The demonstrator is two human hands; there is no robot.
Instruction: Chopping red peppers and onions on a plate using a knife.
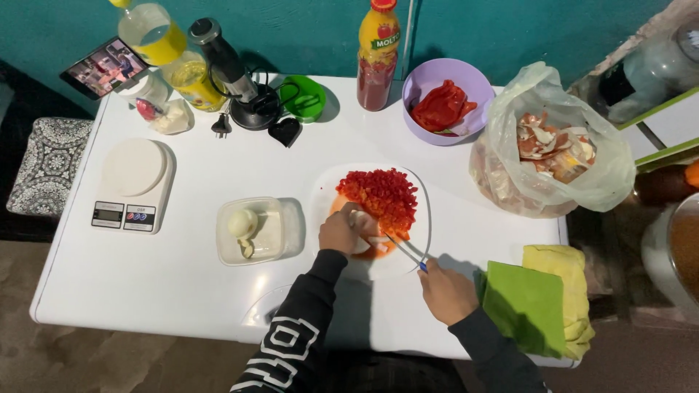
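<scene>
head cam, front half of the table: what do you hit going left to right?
Kitchen scale → clear plastic container → left hand → white plate with chopped red pepper → right hand holding the knife → green cloth → yellow cloth.

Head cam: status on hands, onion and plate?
Left hand pins the pale onion on the white plate. Right hand grips the knife, blade at the onion. Diced red pepper piled just behind the cut.
</scene>
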